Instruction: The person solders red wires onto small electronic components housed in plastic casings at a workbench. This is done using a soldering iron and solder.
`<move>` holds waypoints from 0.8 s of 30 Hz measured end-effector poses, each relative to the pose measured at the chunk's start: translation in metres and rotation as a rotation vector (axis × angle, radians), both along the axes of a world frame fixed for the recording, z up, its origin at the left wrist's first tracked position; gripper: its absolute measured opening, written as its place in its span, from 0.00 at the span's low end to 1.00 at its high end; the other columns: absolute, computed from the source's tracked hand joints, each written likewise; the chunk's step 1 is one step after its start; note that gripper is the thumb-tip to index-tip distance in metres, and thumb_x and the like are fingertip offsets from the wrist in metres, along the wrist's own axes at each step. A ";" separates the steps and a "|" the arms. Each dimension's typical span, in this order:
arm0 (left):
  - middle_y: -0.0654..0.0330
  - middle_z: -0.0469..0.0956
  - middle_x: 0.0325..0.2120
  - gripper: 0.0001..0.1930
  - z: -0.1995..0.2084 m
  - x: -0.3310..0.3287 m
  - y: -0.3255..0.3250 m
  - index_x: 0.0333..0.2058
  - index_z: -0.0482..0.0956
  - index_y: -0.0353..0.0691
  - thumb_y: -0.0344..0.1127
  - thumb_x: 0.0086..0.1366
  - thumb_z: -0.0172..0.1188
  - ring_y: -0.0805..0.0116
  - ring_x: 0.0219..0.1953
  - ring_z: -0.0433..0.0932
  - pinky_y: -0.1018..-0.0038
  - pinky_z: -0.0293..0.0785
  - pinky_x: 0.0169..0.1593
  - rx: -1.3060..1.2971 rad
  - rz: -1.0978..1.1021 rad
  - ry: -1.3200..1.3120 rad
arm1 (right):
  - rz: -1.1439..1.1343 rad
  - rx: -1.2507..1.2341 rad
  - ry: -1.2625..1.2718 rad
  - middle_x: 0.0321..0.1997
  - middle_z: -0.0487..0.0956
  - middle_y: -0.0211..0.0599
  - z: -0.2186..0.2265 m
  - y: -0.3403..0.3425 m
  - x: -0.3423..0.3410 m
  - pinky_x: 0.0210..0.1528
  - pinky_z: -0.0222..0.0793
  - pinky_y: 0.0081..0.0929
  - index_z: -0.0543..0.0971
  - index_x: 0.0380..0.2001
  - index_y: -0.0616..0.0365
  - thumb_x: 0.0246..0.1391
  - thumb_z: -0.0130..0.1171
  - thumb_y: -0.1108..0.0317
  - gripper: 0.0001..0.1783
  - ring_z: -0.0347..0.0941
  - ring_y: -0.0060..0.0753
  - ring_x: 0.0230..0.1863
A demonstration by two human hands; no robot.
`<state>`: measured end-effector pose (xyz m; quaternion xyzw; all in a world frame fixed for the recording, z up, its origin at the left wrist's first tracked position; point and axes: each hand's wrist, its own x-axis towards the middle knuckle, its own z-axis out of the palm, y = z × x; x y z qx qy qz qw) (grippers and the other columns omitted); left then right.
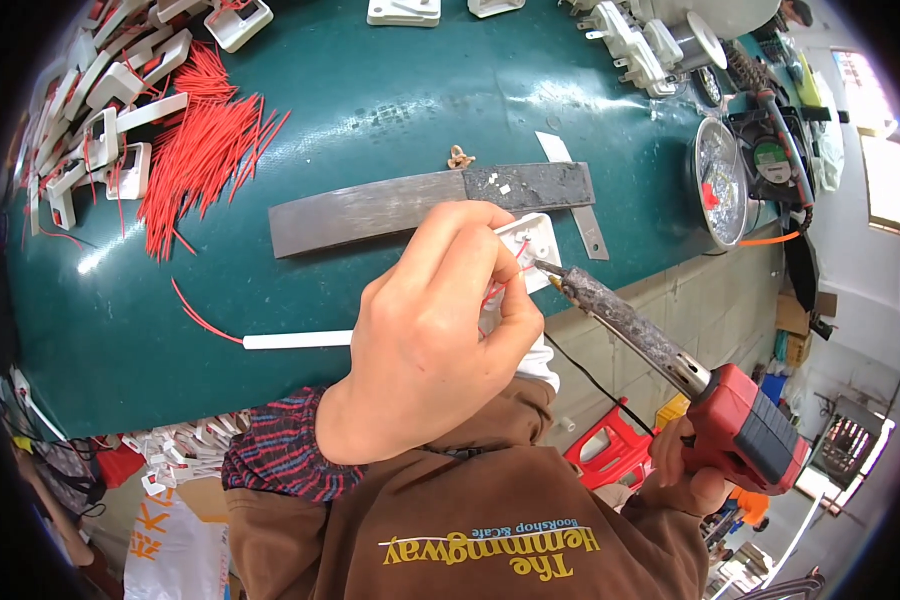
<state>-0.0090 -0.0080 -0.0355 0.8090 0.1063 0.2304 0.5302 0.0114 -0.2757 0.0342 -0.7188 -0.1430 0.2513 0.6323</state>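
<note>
My left hand point(430, 320) is closed, its thumb and fingers pinching a white plastic housing point(541, 240) and thin red wire point(492, 292). Part of the housing is hidden behind the fingers. From under the same hand a white tube point(295, 341) runs left, with red wire ends point(202, 320) coming out of it. My right hand point(685, 465) grips the red and black handle of a soldering iron point(635, 322), low on the right. The iron's tip is at the inside of the housing, by the wire; I cannot tell whether it touches.
A metal bar point(370, 215) lies on the green table, its dark end over a thin steel strip point(590, 235). Red wires point(205, 150) and white housings point(115, 85) are heaped left. White plugs point(630, 45), a solder spool point(708, 40) and a metal bowl point(698, 190) stand right.
</note>
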 end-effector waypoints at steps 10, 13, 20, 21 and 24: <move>0.53 0.76 0.35 0.08 -0.001 0.001 -0.001 0.24 0.72 0.34 0.18 0.45 0.60 0.71 0.25 0.75 0.77 0.70 0.23 0.029 0.014 -0.009 | -0.077 0.030 0.034 0.10 0.68 0.24 -0.001 0.001 -0.006 0.12 0.53 0.17 0.70 0.16 0.58 0.37 0.66 0.36 0.33 0.62 0.19 0.10; 0.53 0.76 0.35 0.08 -0.001 0.001 -0.001 0.24 0.71 0.34 0.18 0.45 0.60 0.70 0.25 0.75 0.77 0.70 0.23 0.022 0.012 -0.012 | -0.159 0.006 -0.009 0.10 0.68 0.24 0.000 0.009 -0.010 0.13 0.54 0.17 0.69 0.21 0.59 0.37 0.66 0.36 0.34 0.63 0.19 0.10; 0.53 0.76 0.35 0.08 0.000 0.002 -0.003 0.24 0.71 0.34 0.18 0.45 0.60 0.70 0.24 0.75 0.77 0.70 0.23 0.035 0.014 -0.023 | -0.139 0.016 -0.026 0.10 0.68 0.25 0.000 0.001 -0.009 0.13 0.55 0.17 0.69 0.23 0.60 0.36 0.66 0.36 0.34 0.63 0.19 0.10; 0.53 0.76 0.35 0.08 0.000 0.002 -0.003 0.24 0.71 0.34 0.18 0.45 0.60 0.70 0.24 0.75 0.77 0.70 0.23 0.043 0.020 -0.017 | -0.136 0.020 -0.023 0.10 0.68 0.25 0.000 0.001 -0.008 0.13 0.55 0.17 0.69 0.23 0.60 0.36 0.66 0.36 0.34 0.63 0.19 0.10; 0.53 0.76 0.35 0.08 -0.002 0.001 -0.002 0.24 0.71 0.34 0.18 0.45 0.60 0.71 0.24 0.75 0.77 0.69 0.22 0.047 0.022 -0.014 | -0.078 0.010 0.056 0.10 0.69 0.25 -0.001 -0.004 0.001 0.13 0.57 0.17 0.71 0.19 0.59 0.39 0.67 0.39 0.31 0.64 0.21 0.10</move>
